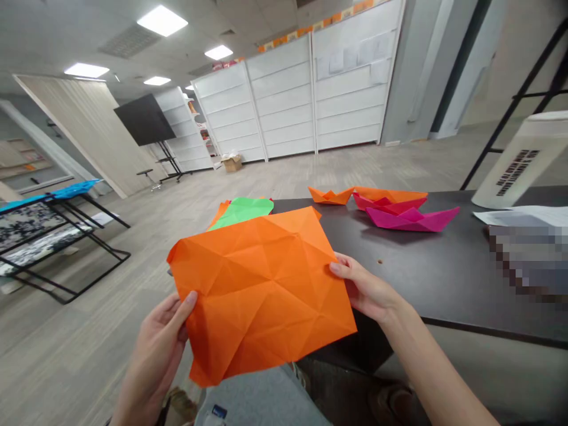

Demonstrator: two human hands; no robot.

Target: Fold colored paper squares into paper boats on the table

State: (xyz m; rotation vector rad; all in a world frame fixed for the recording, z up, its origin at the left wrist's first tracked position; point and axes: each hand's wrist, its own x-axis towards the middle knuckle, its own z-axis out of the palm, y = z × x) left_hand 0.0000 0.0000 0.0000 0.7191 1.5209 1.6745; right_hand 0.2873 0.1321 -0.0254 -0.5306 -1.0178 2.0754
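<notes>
An orange sheet of paper (261, 290), creased all over with fold lines, is held flat in the air in front of me. My left hand (162, 337) pinches its lower left edge, thumb on top. My right hand (364, 290) grips its right edge, fingers behind the sheet. Behind it a green sheet (244, 211) lies on a small stack of coloured paper at the corner of a dark table (435, 272). Folded paper boats stand on the table: a small orange one (329, 196), a larger orange one (393, 194), a red one (386, 204) and a magenta one (410, 219).
A white ribbed device (519, 165) and white papers (523, 216) sit at the table's right end. A black metal rack (53, 236) with a blue top stands on the left, on the grey floor. White shelving panels (310, 100) and a black screen (144, 118) line the far wall.
</notes>
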